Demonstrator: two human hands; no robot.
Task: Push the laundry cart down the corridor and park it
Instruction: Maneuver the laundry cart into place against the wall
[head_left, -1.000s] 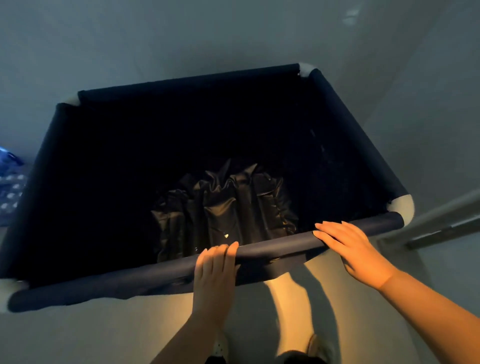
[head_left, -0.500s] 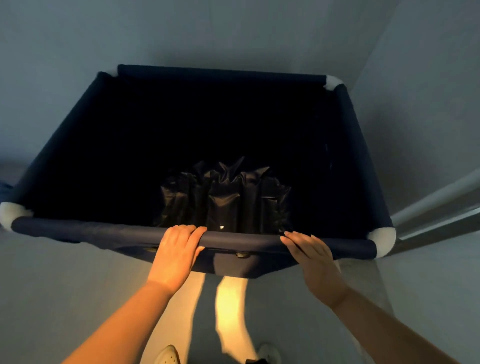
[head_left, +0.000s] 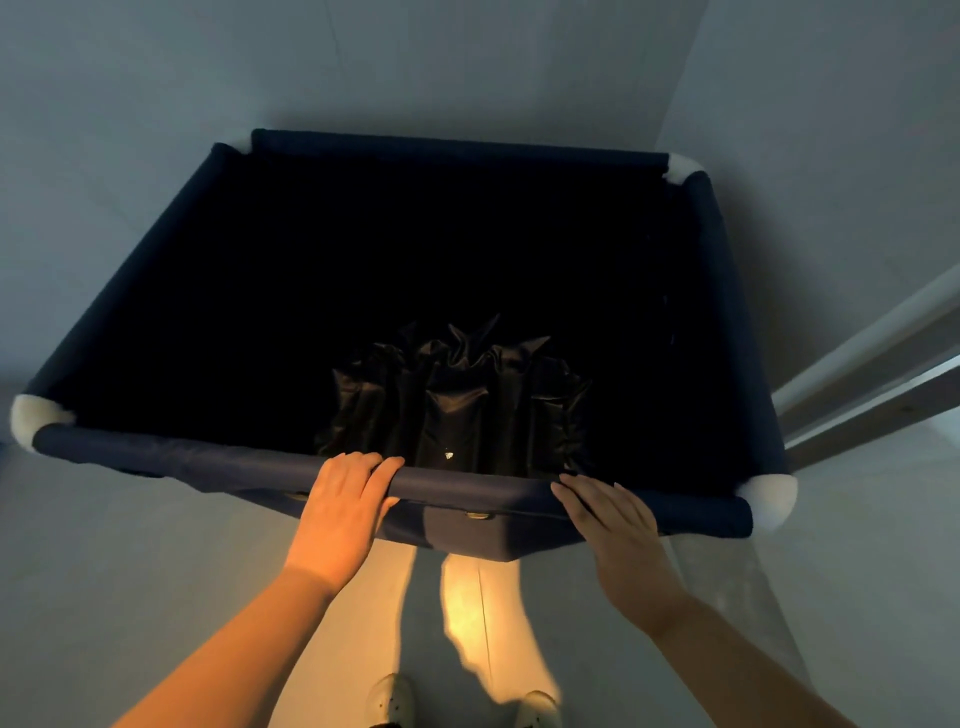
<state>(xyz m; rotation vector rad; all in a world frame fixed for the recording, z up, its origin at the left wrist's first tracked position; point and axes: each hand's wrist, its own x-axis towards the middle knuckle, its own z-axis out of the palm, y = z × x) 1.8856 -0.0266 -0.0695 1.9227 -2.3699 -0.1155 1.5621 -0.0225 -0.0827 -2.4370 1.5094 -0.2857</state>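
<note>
Both hands hide cart rail.

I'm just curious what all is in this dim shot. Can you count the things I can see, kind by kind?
Laundry cart: 1
White corner caps on its rim: 4, at, and one partly hidden at
Crumpled dark bag inside: 1
Hands on the near rail: 2, left hand, right hand
Shoes: 2, at and
Total: 10

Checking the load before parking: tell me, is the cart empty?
No, crumpled dark shiny fabric lies at the bottom of the laundry cart.
</note>
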